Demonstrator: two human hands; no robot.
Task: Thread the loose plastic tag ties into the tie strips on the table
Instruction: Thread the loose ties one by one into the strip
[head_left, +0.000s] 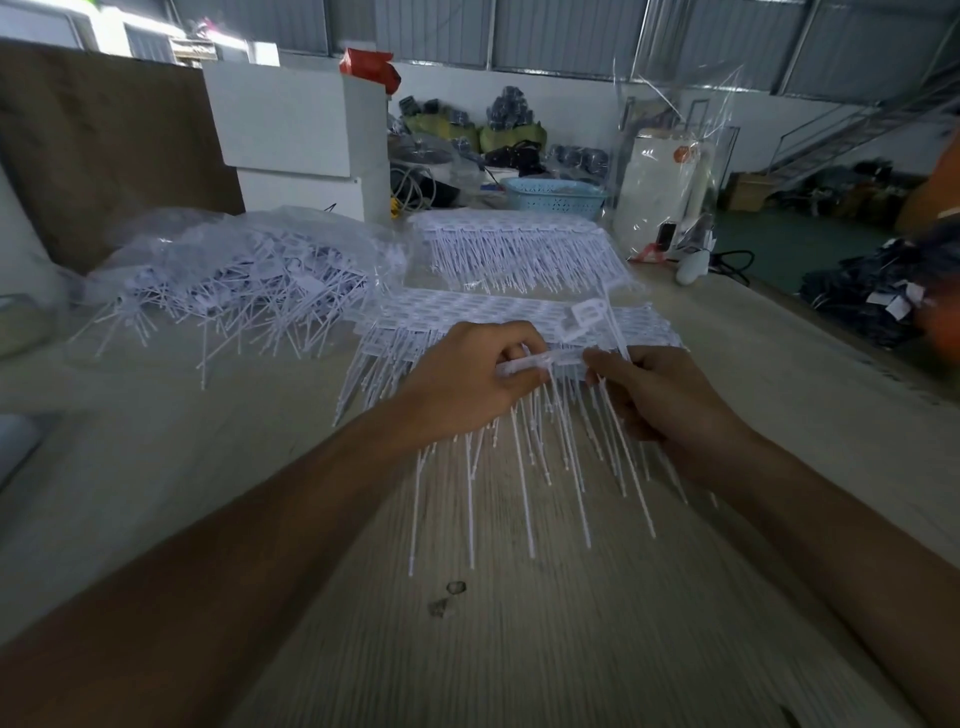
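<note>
Tie strip (540, 364) held between the left hand (467, 384) and right hand (670, 410): white, translucent, with thin white stems hanging below the fingers. Stacked strips (467, 312) just beyond the hands: white, patterned with repeating rows of oval cut-outs. Loose ties (234, 291) far left of the left hand: white, under clear plastic film. Table (519, 649) beneath the hands: pale beige with fine lengthwise grain and two dark spots. Basket (553, 197) far beyond the right hand: light blue, perforated lattice pattern.

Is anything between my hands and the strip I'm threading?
No. The left hand and right hand already hold the tie strip directly. The loose ties pile lies apart, to the left.
</note>
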